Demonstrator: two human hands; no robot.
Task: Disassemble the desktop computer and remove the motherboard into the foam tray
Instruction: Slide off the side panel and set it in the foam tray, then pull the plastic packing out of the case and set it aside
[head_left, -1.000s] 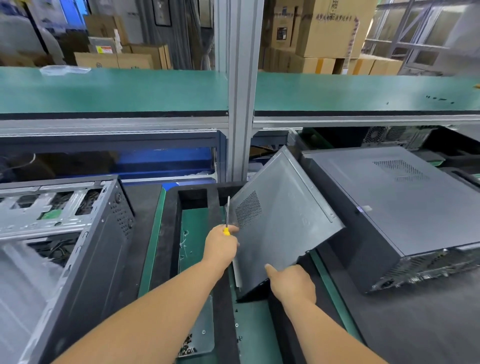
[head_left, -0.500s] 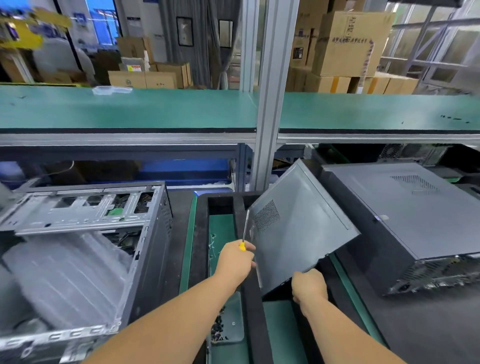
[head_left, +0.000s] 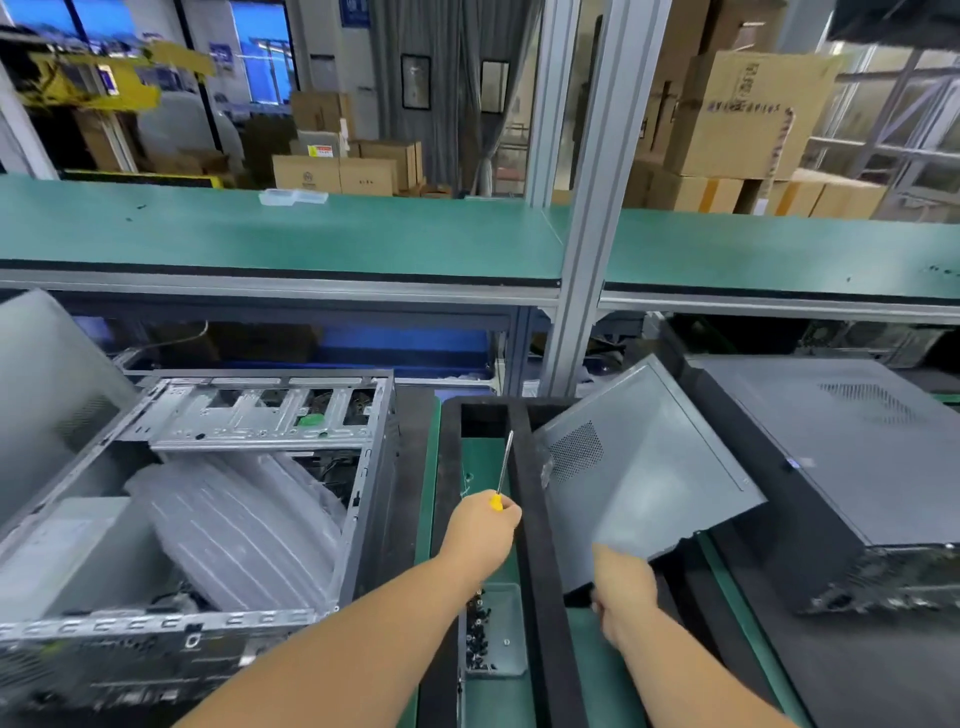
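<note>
The left hand (head_left: 485, 525) is curled round a yellow-handled screwdriver (head_left: 503, 467), shaft pointing up and away, apparently parked in the fist so the tool stays ready while the other hand works. The right hand (head_left: 621, 587) grips the near lower corner of a grey side panel (head_left: 639, 478), thumb on its face; the fingers behind it are hidden.

The panel stands tilted, its lower edge down in the right compartment of a black foam tray (head_left: 535, 530), its top leaning toward a closed computer case (head_left: 841, 452) at the right. Judging by the tilt, it is being stood out of the way, clear of the work.

At the left lies the open case (head_left: 249, 493), side uppermost, its inside exposed. Clear plastic wrap (head_left: 234, 525) and a metal drive cage (head_left: 260, 410) cover most of the interior, so the motherboard cannot be made out; it is presumably inside, not yet removed.

In the tray's left compartment, below the left hand, a small clear box (head_left: 493, 634) holds dark screws, kept close so fasteners are not lost.

A green shelf (head_left: 311, 234) runs across above the bench, with cardboard boxes (head_left: 337, 171) behind it.
</note>
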